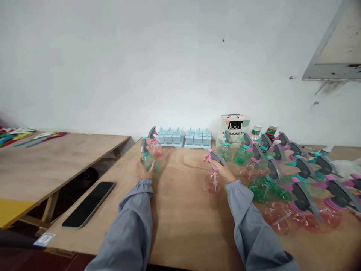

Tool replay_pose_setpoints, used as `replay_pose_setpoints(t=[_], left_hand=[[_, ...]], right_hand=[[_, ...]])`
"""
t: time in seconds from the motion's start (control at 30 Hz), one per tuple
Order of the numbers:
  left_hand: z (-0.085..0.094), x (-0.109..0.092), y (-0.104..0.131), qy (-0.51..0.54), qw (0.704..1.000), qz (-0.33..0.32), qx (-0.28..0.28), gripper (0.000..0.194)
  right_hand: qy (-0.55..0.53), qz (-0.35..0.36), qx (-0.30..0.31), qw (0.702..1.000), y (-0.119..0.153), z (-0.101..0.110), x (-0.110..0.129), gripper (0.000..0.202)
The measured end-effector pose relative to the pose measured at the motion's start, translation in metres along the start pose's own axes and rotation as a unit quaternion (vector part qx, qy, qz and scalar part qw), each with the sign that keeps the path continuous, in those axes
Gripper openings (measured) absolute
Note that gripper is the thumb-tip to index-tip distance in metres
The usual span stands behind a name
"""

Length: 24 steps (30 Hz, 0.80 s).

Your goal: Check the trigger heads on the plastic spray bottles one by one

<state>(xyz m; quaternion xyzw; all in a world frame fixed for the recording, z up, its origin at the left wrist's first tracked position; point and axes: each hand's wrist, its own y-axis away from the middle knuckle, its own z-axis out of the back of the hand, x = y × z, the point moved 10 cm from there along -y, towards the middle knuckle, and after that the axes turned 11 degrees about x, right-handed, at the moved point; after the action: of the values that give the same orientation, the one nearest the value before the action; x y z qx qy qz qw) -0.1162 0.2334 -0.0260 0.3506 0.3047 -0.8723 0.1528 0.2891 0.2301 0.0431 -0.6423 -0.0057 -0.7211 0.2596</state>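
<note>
My left hand (145, 170) is wrapped round the body of a green spray bottle (146, 160) with a grey and teal head, at the table's left side. Just behind it stands a pink spray bottle (155, 146). My right hand (221, 167) grips the grey and pink head of another pink spray bottle (212, 183), whose clear body hangs or rests near the table's middle; I cannot tell which. Right of that hand, several green and pink spray bottles (263, 188) stand close together.
Two light blue ice-pop moulds (172, 138) sit along the wall, beside a printed carton (232, 130). A black phone (88, 205) lies at the left edge of the wooden table (180, 233). Across a gap, a second table (56, 165) holds coloured strips (42, 138).
</note>
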Motion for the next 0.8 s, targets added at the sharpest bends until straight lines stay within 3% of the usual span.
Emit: replay_pose_setpoints(t=[0.07,0.2,0.33,0.43,0.63,0.8], left_hand=[[-0.009,-0.011,0.019,0.006,1.0,-0.018,0.012,0.07],[-0.03,-0.055,0.062,0.01,0.988,-0.134,0.071,0.072],[-0.047,-0.079,0.09,-0.019,0.972,-0.199,0.124,0.072],[-0.053,-0.082,0.096,-0.017,0.964,-0.212,0.157,0.072],[-0.053,-0.078,0.094,-0.011,0.969,-0.189,0.161,0.074],[-0.056,-0.078,0.094,-0.013,0.963,-0.21,0.17,0.075]], right_hand=[[-0.035,-0.018,0.006,0.999,0.0,0.004,-0.007,0.033],[-0.105,-0.075,0.04,0.991,0.001,-0.004,-0.021,0.036],[-0.138,-0.077,0.054,0.986,0.002,-0.013,-0.015,0.033],[-0.151,-0.077,0.04,0.985,0.001,-0.015,-0.012,0.028],[-0.143,-0.066,-0.085,0.984,0.002,0.0,-0.018,0.018],[-0.13,-0.067,-0.06,0.987,0.001,-0.006,-0.011,0.022]])
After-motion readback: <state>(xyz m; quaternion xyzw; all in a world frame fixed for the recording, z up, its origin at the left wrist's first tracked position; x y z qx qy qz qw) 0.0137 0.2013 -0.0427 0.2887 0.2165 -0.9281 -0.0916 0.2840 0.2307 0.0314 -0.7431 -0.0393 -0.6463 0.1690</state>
